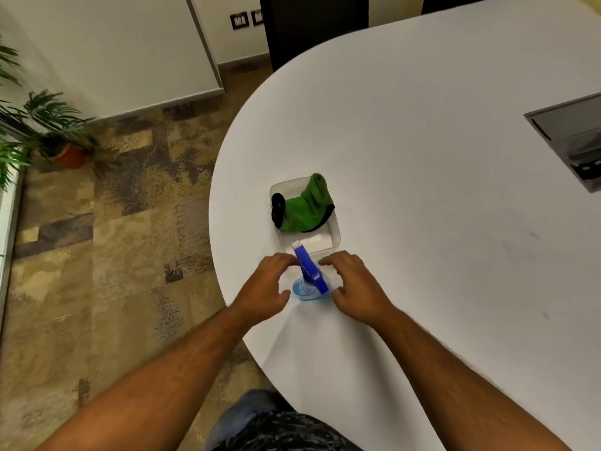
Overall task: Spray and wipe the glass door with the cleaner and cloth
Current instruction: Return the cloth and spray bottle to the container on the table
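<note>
Both hands, left and right, curl loosely open flanking the sprayer at centre frame, holding nothing; the cloth lies in a tub above, on the bench.

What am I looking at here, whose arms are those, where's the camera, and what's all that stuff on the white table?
There is no machine here. A person wears a wide-angle camera on their head, so you look down along their own bare arms. The left hand and right hand sit on either side of a blue spray bottle that stands near the edge of a rounded white table. Both hands are open and close to the bottle, but neither clearly grips it yet. Just beyond the bottle is a clear plastic tray holding a green cloth and a small black item I cannot identify. To the left are patterned flooring and a potted plant.
</note>
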Tool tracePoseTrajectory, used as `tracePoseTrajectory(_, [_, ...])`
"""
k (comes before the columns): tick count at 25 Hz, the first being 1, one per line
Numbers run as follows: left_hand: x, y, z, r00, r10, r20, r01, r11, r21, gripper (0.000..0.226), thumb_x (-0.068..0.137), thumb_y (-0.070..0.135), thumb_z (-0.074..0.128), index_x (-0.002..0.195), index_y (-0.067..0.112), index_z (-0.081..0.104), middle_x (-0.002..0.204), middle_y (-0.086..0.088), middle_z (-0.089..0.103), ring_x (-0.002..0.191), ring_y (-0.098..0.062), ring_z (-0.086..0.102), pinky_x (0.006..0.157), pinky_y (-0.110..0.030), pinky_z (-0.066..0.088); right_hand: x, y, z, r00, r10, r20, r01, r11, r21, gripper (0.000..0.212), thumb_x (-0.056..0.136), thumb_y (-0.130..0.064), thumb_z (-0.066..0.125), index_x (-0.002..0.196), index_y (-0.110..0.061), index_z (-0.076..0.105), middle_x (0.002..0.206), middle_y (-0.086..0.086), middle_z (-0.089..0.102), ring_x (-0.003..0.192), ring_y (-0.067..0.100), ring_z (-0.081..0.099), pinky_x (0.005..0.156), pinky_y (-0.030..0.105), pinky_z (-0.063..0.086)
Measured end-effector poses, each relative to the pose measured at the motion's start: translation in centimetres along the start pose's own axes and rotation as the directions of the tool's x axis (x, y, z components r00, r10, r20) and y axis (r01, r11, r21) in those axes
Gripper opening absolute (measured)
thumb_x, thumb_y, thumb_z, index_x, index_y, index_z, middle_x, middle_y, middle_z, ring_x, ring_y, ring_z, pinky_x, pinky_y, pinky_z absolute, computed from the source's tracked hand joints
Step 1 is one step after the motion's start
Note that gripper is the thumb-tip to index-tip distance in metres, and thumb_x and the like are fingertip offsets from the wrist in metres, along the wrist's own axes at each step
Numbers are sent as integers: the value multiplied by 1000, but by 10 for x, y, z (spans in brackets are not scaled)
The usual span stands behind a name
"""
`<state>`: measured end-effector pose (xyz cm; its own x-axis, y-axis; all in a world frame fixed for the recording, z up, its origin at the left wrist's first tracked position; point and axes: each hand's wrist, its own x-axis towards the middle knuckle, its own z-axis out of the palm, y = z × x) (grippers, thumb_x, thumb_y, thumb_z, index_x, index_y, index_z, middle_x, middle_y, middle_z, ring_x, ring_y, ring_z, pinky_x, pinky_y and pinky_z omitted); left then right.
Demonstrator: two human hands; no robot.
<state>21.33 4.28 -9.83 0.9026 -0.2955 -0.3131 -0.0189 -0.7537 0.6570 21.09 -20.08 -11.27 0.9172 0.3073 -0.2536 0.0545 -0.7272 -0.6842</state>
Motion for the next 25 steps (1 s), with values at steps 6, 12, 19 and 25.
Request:
tracePoseTrajectory(6, [-13,24,33,990,-136,-32,129,978,-163,56,89,27,84,138,18,59,135,-7,66,113,-12,56,96,-27,47,-15,-12,17,999,44,27,-46,996,80,54,98,-37,75,145,-16,60,143,5,65,126,22,59,101,29,47])
tracePoseTrajectory(12, [-19,33,8,990,7,-142,-32,985,-172,53,86,36,85,133,25,63,120,11,65,107,-11,61,93,-31,54,-21,-31,-32,999,-46,-16,47,993,104,48,95,-34,78,140,-27,64,130,-12,65,104,0,52,84,13,41])
tracePoseTrajectory(19, [2,55,-26,960,64,-272,-126,968,-218,54,84,34,87,132,26,65,121,15,64,107,-5,61,82,-13,46,0,-59,-78,993,-83,-83,92,990,106,53,93,-31,82,142,-27,62,130,-11,63,108,11,55,83,20,47])
tracePoseTrajectory(25, [30,58,-35,951,-22,-307,-60,965,-256,56,84,29,88,134,21,66,120,14,62,114,-12,60,93,-25,52,31,-62,-77,989,-44,-140,60,992,114,55,94,-28,81,145,-22,61,140,-1,66,120,17,57,95,34,55])
